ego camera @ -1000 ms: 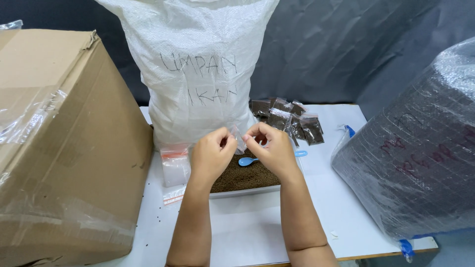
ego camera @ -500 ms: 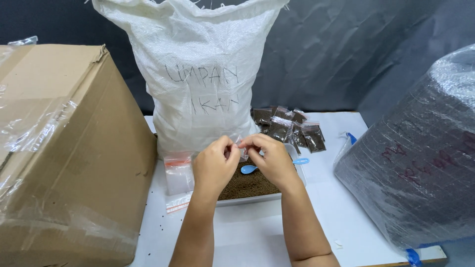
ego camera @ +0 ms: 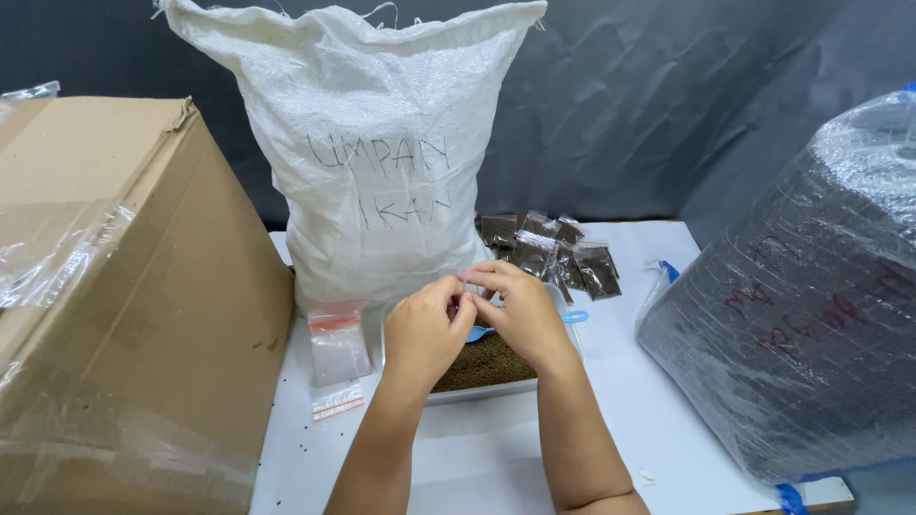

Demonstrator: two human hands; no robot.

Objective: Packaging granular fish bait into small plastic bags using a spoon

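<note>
At the centre of the frame our left hand (ego camera: pixel 426 329) and right hand (ego camera: pixel 520 310) meet fingertip to fingertip above a shallow tray (ego camera: pixel 477 391). Both are pinched narrow on something very small and clear between them, most likely a little plastic bag, though it is too thin and see-through for us to make out for certain. We judge it to be nearly weightless, limp and slippery, so the mouth edge is the place to take hold, with thumb and forefinger on each side, as our hands seem to be doing.

Just below our hands, the tray holds a bed of dark brown granules (ego camera: pixel 482 362), loose and easy to spill. A blue scoop (ego camera: pixel 572 316) shows beside the right hand at the tray's edge.

To the left of the tray, a stack of empty clear bags (ego camera: pixel 337 341) with red strips lies on the white tabletop (ego camera: pixel 668 410), and one more flat packet (ego camera: pixel 338 402) lies lower down. Behind our hands, at upper centre right, a heap of small filled bags (ego camera: pixel 553 253) shows the same dark contents.

Further out, a big white woven sack (ego camera: pixel 382 162) stands upright with its mouth open at upper centre. A cardboard box (ego camera: pixel 124 315) fills the left side, and a dark bundle in clear wrap (ego camera: pixel 811 315) fills the right.
</note>
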